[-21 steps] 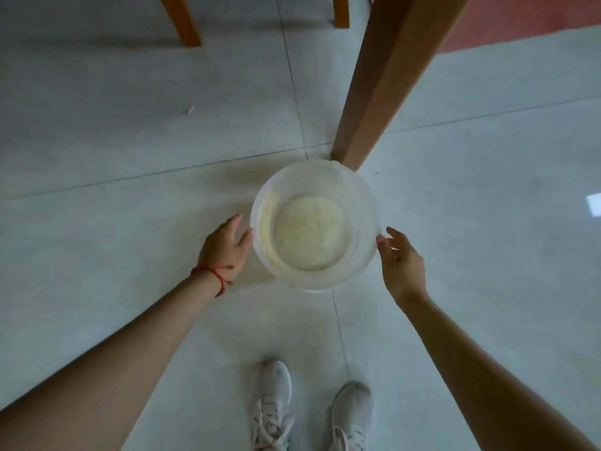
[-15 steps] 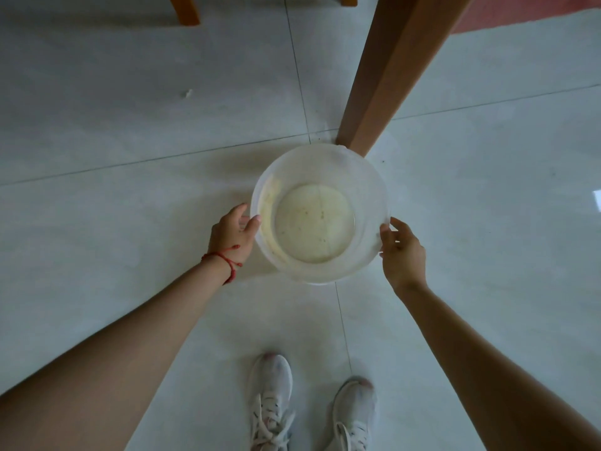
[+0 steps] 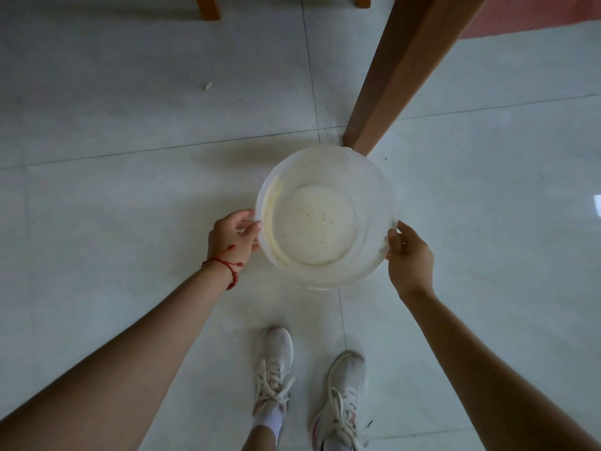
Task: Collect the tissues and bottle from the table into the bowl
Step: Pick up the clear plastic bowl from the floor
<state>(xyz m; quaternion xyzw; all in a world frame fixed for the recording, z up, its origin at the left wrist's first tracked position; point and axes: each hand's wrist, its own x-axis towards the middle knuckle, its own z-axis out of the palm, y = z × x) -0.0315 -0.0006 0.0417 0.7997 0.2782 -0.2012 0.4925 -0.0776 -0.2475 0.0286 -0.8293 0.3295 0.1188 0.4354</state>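
Tiled floor (image 3: pixel 130 190), both hands on bowl (image 3: pixel 374 196)

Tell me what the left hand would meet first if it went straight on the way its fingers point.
The translucent bowl: the left hand already touches its rim.

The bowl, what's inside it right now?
The bowl holds no tissues or bottle. Only small dark specks and yellowish staining show on its pale bottom. The left hand and right hand grip opposite rim edges; the floor beneath is covered.
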